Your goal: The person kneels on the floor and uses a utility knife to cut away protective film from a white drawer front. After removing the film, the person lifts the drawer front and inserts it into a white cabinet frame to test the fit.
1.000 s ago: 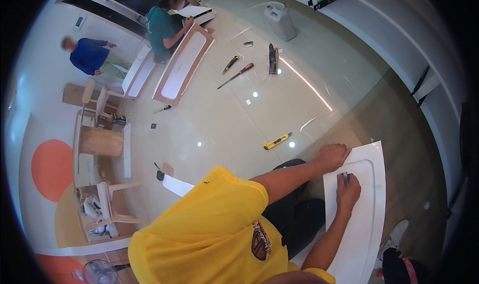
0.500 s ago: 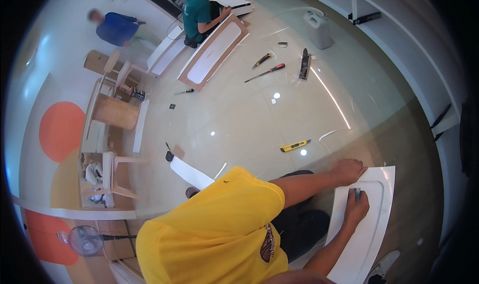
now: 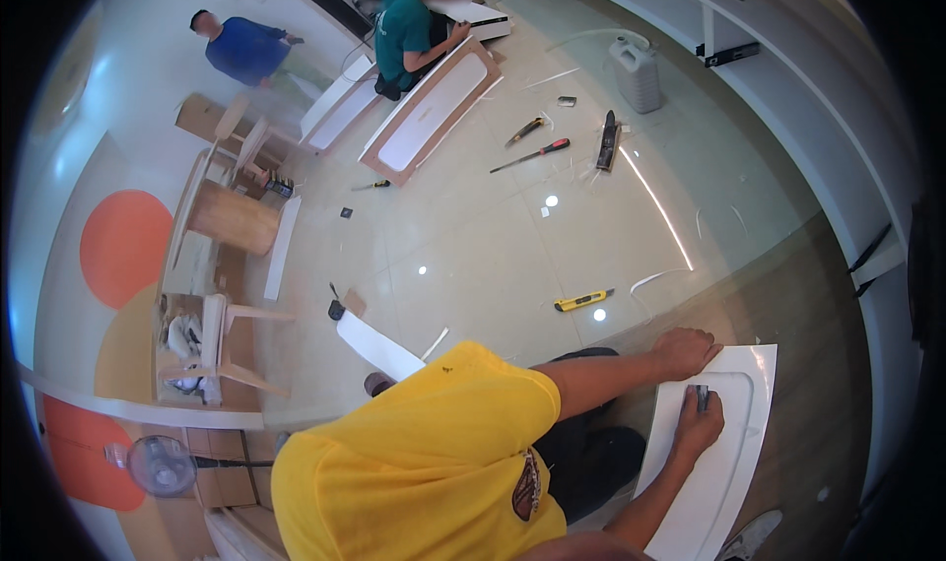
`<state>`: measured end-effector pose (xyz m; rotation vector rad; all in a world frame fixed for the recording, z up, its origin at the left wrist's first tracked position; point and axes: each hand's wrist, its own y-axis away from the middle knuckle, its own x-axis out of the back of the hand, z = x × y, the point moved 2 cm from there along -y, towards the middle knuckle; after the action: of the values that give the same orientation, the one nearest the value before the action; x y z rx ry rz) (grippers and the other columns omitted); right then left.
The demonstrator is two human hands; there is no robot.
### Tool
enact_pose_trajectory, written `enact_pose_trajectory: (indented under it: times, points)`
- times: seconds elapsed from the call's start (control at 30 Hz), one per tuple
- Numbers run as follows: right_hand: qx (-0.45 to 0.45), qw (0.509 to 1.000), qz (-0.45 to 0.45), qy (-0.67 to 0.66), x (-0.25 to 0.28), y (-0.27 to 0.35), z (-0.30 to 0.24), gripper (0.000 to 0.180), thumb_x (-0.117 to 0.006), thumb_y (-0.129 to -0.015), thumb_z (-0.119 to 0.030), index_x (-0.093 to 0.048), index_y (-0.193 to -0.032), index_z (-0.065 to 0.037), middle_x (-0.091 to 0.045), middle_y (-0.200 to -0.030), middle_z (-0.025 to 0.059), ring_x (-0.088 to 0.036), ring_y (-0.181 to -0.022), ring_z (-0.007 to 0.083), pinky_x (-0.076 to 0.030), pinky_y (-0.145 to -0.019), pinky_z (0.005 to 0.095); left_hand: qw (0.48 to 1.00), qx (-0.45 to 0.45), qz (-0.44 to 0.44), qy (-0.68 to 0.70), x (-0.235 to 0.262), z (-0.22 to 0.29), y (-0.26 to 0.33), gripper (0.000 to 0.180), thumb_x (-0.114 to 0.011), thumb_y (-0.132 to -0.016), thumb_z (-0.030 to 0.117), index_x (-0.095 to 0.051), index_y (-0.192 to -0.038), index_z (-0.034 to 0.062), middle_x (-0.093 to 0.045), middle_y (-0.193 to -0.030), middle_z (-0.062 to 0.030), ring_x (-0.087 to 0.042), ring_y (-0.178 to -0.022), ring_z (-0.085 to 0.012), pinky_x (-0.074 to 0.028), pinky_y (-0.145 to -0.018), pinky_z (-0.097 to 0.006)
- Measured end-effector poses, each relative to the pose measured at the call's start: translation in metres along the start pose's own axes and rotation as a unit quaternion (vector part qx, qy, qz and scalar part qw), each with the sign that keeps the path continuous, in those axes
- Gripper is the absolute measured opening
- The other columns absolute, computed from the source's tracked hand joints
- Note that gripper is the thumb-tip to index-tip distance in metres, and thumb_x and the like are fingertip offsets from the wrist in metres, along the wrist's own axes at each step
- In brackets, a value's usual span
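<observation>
Hands: left hand (image 3: 687,352) steadies white panel (image 3: 729,462), right hand (image 3: 696,425) grips small tool (image 3: 702,396).

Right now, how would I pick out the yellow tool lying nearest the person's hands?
Start at the white panel under both hands at lower right. On the glossy tile floor just up-left of it lies the yellow utility knife. It is the only all-yellow tool; the other tools lie far off near the white jug.

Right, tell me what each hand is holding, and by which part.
The right hand grips a small dark tool by its lower end, tip against the white panel. The left hand holds nothing; it presses flat on the panel's top corner.
</observation>
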<state>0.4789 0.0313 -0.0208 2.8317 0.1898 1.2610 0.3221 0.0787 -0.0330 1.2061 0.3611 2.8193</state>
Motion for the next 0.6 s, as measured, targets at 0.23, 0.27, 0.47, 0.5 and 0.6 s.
enact_pose_trajectory:
  times: [0.23, 0.27, 0.47, 0.5, 0.6]
  points:
    - [0.008, 0.999, -0.048, 0.011, 0.002, -0.005, 0.002, 0.028, -0.075, -0.085, -0.019, -0.065, -0.085, 0.007, -0.066, -0.08, 0.0263, -0.063, -0.072, 0.0437, -0.048, -0.069, 0.0488, 1.0, 0.003, -0.004, -0.01, 0.0, 0.001, -0.001, 0.048, -0.04, -0.106, 0.04, -0.067, -0.097, 0.0022, -0.071, -0.1, -0.0217, -0.067, -0.099, -0.0406, -0.051, -0.091, -0.051]
    - [0.024, 0.999, -0.03, 0.008, 0.003, -0.006, 0.002, 0.028, -0.075, -0.085, -0.019, -0.065, -0.085, 0.007, -0.066, -0.08, 0.0265, -0.063, -0.072, 0.044, -0.048, -0.069, 0.0489, 1.0, 0.006, -0.004, -0.009, -0.001, 0.001, -0.001, 0.048, -0.04, -0.106, 0.04, -0.067, -0.097, 0.0022, -0.071, -0.101, -0.0217, -0.067, -0.099, -0.0405, -0.051, -0.091, -0.051]
    - [-0.016, 0.997, -0.067, 0.036, 0.002, -0.011, 0.003, 0.029, -0.075, -0.085, -0.019, -0.065, -0.086, 0.008, -0.066, -0.08, 0.027, -0.063, -0.072, 0.0451, -0.048, -0.069, 0.0492, 1.0, 0.019, -0.002, -0.01, -0.002, 0.001, -0.002, 0.048, -0.041, -0.105, 0.041, -0.067, -0.097, 0.0027, -0.071, -0.101, -0.0211, -0.067, -0.1, -0.0398, -0.051, -0.091, -0.051]
    - [0.014, 0.998, -0.054, 0.017, 0.002, -0.011, 0.002, 0.029, -0.075, -0.085, -0.02, -0.065, -0.086, 0.008, -0.066, -0.081, 0.0271, -0.063, -0.073, 0.0452, -0.048, -0.069, 0.0492, 1.0, 0.021, -0.001, -0.008, -0.003, 0.002, -0.001, 0.048, -0.041, -0.105, 0.042, -0.067, -0.097, 0.0027, -0.071, -0.102, -0.021, -0.066, -0.1, -0.0399, -0.051, -0.091, -0.051]
    - [0.005, 1.0, -0.022, 0.017, 0.001, -0.013, 0.002, 0.03, -0.075, -0.086, -0.021, -0.066, -0.088, 0.007, -0.067, -0.083, 0.0273, -0.064, -0.075, 0.0455, -0.048, -0.07, 0.0493, 1.0, 0.019, 0.002, -0.007, 0.0, 0.002, -0.001, 0.048, -0.041, -0.105, 0.042, -0.067, -0.097, 0.0026, -0.071, -0.102, -0.0207, -0.066, -0.1, -0.04, -0.052, -0.09, -0.051]
